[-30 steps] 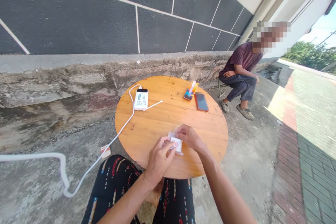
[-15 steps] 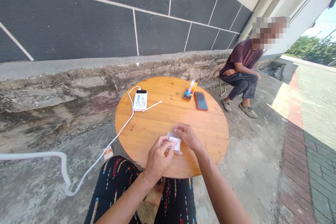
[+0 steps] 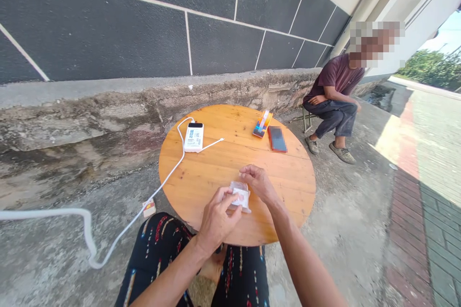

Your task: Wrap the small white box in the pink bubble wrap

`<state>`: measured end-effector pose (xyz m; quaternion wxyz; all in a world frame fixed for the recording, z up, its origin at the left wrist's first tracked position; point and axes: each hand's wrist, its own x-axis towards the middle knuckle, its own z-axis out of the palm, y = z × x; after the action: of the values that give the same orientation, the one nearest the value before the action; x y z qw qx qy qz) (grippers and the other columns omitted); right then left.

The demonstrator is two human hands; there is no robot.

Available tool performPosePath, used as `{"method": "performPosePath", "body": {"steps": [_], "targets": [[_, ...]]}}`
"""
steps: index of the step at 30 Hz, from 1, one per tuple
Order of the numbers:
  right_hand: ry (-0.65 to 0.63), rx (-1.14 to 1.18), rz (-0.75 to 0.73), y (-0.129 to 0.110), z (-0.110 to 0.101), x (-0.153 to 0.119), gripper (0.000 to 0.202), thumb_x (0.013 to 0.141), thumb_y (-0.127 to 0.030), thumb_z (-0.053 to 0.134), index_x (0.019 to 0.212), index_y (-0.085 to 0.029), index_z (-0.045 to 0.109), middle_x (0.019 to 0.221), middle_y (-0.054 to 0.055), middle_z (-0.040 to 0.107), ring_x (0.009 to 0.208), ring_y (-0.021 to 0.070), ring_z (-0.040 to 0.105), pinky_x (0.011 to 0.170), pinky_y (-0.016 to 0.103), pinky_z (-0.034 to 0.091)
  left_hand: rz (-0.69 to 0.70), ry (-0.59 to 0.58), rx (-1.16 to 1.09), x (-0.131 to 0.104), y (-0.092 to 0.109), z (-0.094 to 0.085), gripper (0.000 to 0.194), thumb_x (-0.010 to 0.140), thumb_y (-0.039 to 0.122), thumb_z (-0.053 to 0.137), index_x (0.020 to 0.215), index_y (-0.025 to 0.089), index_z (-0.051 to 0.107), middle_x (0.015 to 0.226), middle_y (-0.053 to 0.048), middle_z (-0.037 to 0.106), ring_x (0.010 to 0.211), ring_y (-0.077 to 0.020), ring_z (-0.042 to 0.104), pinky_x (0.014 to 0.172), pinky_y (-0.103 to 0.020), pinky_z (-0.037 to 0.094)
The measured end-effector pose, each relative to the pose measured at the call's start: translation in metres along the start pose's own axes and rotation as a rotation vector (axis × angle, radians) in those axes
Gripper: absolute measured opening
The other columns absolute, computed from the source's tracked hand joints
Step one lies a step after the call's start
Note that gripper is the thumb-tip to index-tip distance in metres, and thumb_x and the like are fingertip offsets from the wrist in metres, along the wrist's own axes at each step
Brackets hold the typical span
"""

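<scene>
A small white packet in clear wrapping [image 3: 243, 200] is at the near middle of the round wooden table [image 3: 230, 153]. My left hand [image 3: 220, 212] has its thumb and fingers closed on the packet's left side. Just beyond the packet's upper right corner is my right hand [image 3: 258, 182], its fingers curled and pinched near the edge of the wrapping. Whether a bit of wrapping is between those fingertips is too small to tell.
A white power bank [image 3: 194, 137] with a white cable lies at the table's back left. An orange and blue item [image 3: 262, 123] and a phone [image 3: 277, 139] are at the back right. Beyond the table a person [image 3: 334, 91] sits on a stool; a small box [image 3: 149, 208] is on the ground.
My right hand has risen slightly from the packet's top edge, and more of the wrapping shows. My left hand keeps its hold. The view has shifted a little.
</scene>
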<state>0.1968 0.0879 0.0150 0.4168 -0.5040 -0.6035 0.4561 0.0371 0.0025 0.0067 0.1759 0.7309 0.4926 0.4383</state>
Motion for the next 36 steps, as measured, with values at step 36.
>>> {"method": "performPosePath", "body": {"steps": [36], "targets": [[-0.152,-1.089,-0.733,-0.028,0.001,-0.080,0.038,0.090,-0.005,0.038,0.123,-0.019,0.050,0.111,0.010,0.064,0.114,0.0221,0.051,0.095,0.042,0.035,-0.063,-0.057,-0.126,0.002,-0.004,-0.003,0.024,0.081,0.016,0.059,0.103,0.024,0.061,0.106,-0.003,0.062,0.100,-0.0185,0.060,0.089,-0.032,0.050]]}}
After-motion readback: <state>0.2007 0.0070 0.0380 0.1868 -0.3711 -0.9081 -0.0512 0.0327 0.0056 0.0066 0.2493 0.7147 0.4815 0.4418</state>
